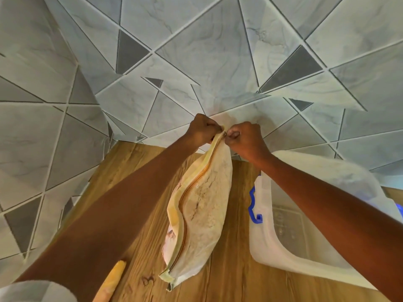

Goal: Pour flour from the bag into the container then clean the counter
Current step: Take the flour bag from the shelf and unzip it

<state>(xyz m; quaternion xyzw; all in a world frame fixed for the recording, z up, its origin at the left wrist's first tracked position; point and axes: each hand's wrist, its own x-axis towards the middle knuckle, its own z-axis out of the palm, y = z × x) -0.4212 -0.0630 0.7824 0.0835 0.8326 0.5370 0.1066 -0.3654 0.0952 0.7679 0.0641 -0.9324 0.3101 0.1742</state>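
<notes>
Both left hand [204,129] and right hand [245,138] fingers pinching the far zipper end of the flour bag [200,212], long axis running back toward the body over the desk [229,284], container [283,256] open just right, nearer the right hand.

Container [283,232] blocks right; counter [135,162] left lies open.

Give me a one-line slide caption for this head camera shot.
Both hands, left and right, pinch the zippered flour bag at its far end beside the clear container.
</notes>
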